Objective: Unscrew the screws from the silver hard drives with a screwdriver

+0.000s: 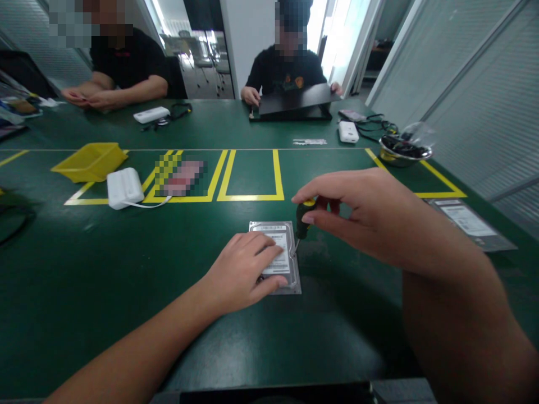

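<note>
A silver hard drive [283, 233] with a white label lies flat on the green table [126, 269] in front of me. My left hand [246, 269] rests palm down on its near half, fingers spread over the label. My right hand [357, 210] grips a small screwdriver [302, 219] with a dark green and yellow handle, held upright. Its tip meets the drive's right edge.
A yellow tray [90, 161] and a white box [124, 188] with a cord sit at the left, by yellow floor-tape squares [250, 196]. A metal bowl [404, 151] stands at the right, a sealed bag [471, 221] nearer. Two people sit across the table, one at a black laptop [295, 106].
</note>
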Demonstrator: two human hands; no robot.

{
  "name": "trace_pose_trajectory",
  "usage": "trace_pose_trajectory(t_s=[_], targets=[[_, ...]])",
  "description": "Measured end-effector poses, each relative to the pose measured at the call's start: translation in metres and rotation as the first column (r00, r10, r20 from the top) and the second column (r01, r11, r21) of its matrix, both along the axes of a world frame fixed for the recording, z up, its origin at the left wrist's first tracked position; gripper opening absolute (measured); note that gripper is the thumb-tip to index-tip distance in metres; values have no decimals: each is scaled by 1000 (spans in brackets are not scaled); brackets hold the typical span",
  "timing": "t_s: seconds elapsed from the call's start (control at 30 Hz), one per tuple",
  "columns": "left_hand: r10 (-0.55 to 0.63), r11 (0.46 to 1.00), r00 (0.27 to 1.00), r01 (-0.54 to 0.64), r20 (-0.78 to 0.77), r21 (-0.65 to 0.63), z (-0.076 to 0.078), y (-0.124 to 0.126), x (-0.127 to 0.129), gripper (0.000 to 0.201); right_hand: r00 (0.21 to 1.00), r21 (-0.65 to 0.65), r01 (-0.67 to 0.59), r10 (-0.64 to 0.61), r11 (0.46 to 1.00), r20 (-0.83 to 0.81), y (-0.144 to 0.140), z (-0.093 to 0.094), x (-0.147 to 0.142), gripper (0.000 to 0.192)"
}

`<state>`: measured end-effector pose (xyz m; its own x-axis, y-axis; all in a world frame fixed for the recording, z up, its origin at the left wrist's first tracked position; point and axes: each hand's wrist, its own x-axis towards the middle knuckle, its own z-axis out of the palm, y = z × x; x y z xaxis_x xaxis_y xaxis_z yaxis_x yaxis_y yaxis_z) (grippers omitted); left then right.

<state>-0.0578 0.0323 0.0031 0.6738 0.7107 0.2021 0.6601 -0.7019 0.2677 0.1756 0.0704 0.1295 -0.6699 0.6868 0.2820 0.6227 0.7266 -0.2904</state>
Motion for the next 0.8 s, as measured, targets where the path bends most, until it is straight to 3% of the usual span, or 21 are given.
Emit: trace_pose_trajectory(t_s=[0.27,0.8], targets=[[3,1000,1000,-4,-11,-10,1,0,-1,48,992,-46,-115,117,992,36,0,7,10,23],[4,1000,1000,-4,-3,1,0,0,-1,47,979,-13,-195,196,981,65,-4,10,10,29]])
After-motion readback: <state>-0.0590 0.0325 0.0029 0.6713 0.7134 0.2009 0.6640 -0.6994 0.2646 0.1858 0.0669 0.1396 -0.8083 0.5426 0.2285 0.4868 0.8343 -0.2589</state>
